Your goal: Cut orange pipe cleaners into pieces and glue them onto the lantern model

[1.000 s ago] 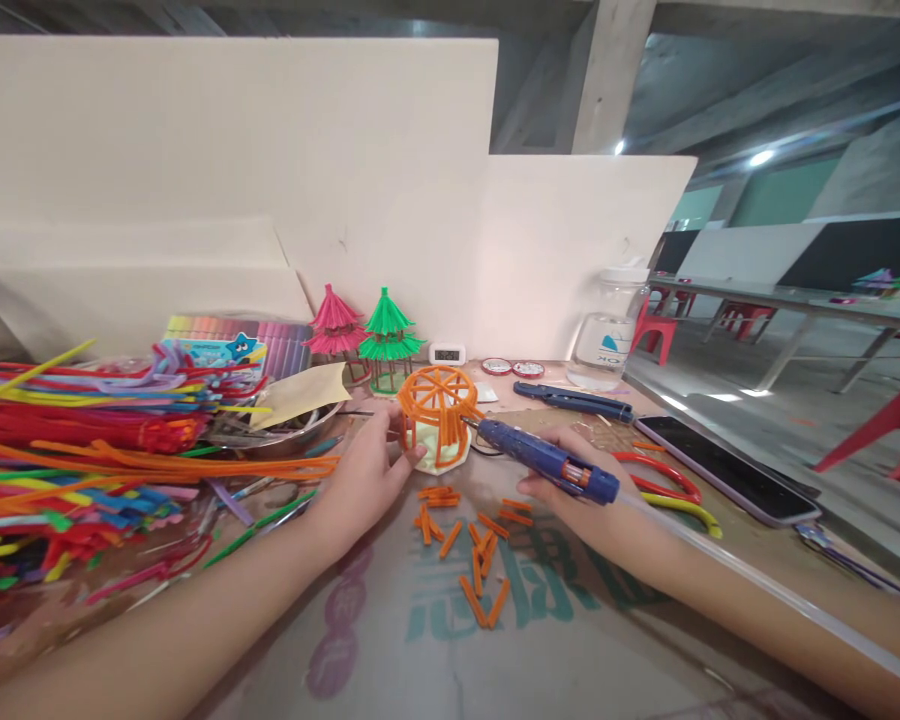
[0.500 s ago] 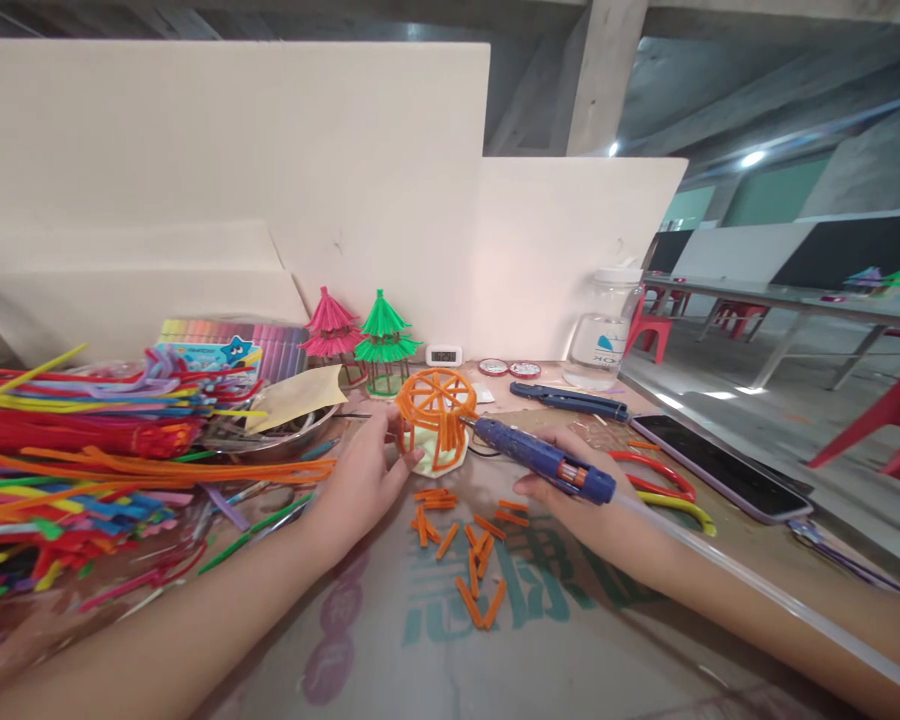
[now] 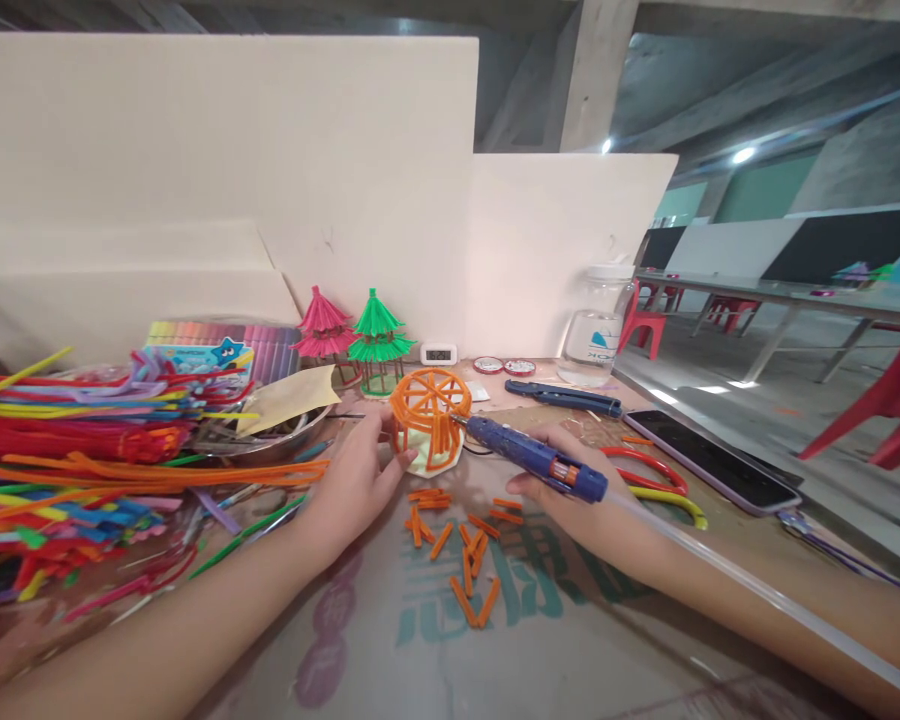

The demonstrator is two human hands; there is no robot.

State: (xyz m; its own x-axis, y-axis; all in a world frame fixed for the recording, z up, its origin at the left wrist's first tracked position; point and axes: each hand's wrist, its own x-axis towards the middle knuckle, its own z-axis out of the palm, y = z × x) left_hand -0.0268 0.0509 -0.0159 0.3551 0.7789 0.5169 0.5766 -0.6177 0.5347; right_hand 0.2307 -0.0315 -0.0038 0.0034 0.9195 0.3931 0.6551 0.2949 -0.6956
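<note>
In my right hand (image 3: 562,480) is a blue hot glue gun (image 3: 532,458), its nozzle at the side of an orange pipe-cleaner frame (image 3: 431,388). That frame has a round spoked top and upright posts on a pale base (image 3: 450,466). My left hand (image 3: 364,475) grips the left edge of this piece with thumb and fingers; some fingertips are hidden behind it. Several short orange pipe-cleaner pieces (image 3: 461,555) lie on the table in front of it. A clear glue stick (image 3: 780,600) trails from the gun's rear over my right forearm.
Bundles of coloured pipe cleaners (image 3: 82,430) and a metal bowl (image 3: 315,425) lie left. Pink (image 3: 322,325) and green (image 3: 375,335) pagoda models stand behind. Rightward are scissors (image 3: 660,470), a phone (image 3: 709,460), a blue utility knife (image 3: 562,397) and a bottle (image 3: 592,335).
The whole view has shifted slightly, so everything appears a little further left. Both hands, the glue gun and the orange frame keep nearly the same positions relative to each other.
</note>
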